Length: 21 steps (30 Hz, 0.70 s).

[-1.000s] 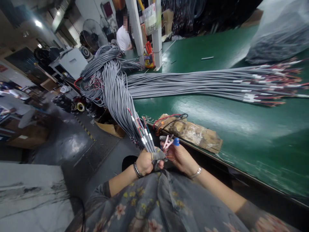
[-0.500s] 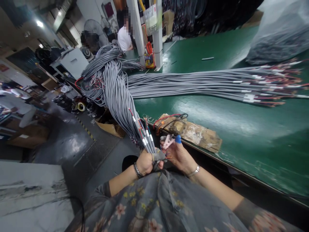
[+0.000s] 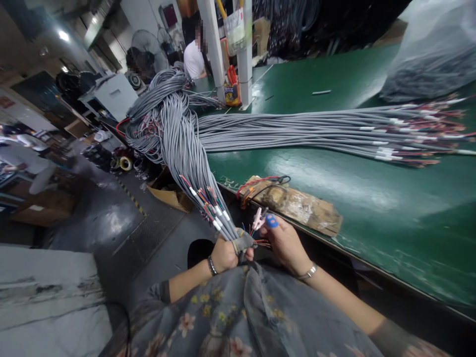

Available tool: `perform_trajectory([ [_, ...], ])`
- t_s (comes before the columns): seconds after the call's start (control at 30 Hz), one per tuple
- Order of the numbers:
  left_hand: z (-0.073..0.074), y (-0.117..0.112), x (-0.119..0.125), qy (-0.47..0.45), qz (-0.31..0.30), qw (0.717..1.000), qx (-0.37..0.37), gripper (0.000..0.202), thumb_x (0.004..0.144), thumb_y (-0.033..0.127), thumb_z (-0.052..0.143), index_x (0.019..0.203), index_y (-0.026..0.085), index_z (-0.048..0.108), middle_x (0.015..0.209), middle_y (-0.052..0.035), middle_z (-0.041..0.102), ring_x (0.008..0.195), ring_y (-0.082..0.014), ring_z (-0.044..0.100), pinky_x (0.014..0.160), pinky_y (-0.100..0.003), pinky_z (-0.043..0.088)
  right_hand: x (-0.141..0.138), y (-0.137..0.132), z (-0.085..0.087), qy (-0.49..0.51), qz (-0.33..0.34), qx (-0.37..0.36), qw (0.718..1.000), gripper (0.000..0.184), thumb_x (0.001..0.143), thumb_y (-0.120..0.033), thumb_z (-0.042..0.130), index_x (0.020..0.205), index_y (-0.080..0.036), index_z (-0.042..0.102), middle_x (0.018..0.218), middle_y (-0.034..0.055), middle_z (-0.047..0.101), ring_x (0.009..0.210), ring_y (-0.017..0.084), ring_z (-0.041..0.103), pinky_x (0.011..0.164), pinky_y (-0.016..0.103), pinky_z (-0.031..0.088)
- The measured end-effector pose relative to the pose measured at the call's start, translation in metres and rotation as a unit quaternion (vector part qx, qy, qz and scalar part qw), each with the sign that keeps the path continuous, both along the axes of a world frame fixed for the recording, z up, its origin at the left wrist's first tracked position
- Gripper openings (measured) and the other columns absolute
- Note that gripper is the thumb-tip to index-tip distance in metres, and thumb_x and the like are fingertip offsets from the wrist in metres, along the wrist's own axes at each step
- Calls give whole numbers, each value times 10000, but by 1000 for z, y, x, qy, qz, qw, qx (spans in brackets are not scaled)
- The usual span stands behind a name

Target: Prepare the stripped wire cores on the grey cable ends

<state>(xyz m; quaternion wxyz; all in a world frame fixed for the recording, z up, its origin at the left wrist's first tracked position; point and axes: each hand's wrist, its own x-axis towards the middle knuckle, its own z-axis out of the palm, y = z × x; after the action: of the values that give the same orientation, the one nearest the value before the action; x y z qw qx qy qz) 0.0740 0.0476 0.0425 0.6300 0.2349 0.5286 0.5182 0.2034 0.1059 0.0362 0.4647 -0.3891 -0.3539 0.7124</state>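
My left hand (image 3: 227,254) is closed around several grey cables (image 3: 227,229) in front of my body, with a grey wrap on its thumb side. White-banded cable ends with coloured wires (image 3: 209,201) stick out above the fist. Thin coloured wires (image 3: 262,243) also come out on its right side. My right hand (image 3: 289,246), with a blue cover (image 3: 271,221) on its thumb, pinches a small pink clip-like tool (image 3: 258,218) just right of those wires. Its fingertips are partly hidden, and whether the tool touches a wire I cannot tell.
A large bundle of grey cables (image 3: 182,131) hangs over the edge of the green table (image 3: 327,173). More cables (image 3: 290,131) lie across it. A worn wooden board (image 3: 297,202) sits at the near edge. Behind are a white post (image 3: 244,74) and a person (image 3: 194,59).
My right hand has moved slightly right, away from the left fist, with the pink tool. The cable ends above my left hand have tilted left and fanned out.
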Motion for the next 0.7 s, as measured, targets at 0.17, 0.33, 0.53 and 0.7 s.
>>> perform_trajectory([
  [0.17,5,4,4,-13,-4,1000,-9,391,490,443,801,605,142,580,411,23,539,353,-84,480,389,-199,385,-3,1,0,13,39,-9,999,505,612,-713,619,595,-209,623,531,-10,530,498,133,443,496,277,379],
  [0.33,3,4,2,-15,-20,1000,-13,381,495,439,794,592,129,596,434,3,566,362,-90,500,392,-202,395,-9,4,-1,132,74,-84,985,487,558,-658,711,692,-192,663,604,-1,590,518,123,490,506,267,420],
  [0.53,3,5,3,-3,-24,999,-22,399,477,452,803,570,133,581,420,12,549,350,-90,494,387,-205,395,-10,5,-2,162,69,-119,977,450,544,-596,763,719,-189,682,648,-8,634,521,105,513,499,246,444],
  [0.7,1,-1,-2,4,-42,999,-4,395,520,464,794,590,130,595,448,2,569,375,-94,510,407,-210,412,-6,4,1,180,93,-129,971,479,547,-660,716,713,-212,683,636,-12,631,525,110,518,488,238,443],
])
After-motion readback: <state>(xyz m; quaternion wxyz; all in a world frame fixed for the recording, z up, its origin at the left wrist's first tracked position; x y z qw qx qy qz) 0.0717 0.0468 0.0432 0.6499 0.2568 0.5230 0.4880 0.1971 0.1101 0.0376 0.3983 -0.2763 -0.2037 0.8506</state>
